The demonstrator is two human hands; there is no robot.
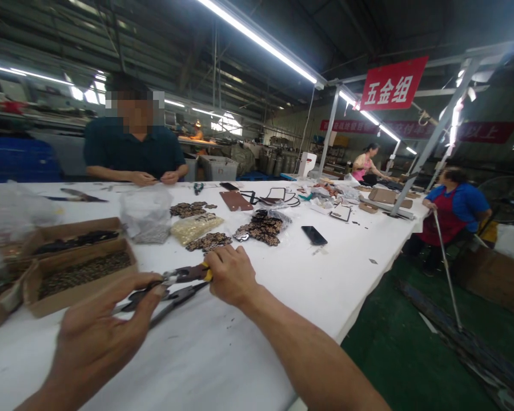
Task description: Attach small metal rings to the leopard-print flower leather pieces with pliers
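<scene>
Right hand [232, 275] clenched round pliers [189, 273]; left hand [105, 328] pinching dark piece [136, 298] at pliers' tip (exact contact hidden). Best: steady piece, pinch clear of bite, even squeeze.

Red sign [394, 83] (white lettering) up high; dark phone [314, 235] lying flat; fan [508, 197] at right.

Pliers [191, 274], seemingly, in right hand [232, 275]

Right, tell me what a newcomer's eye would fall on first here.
Probably the red sign at upper right. Then, over the near side of the white table, the right hand grips yellow-handled pliers, their tip at the left hand, which pinches a dark piece. Just beyond lie piles of small pieces.
</scene>
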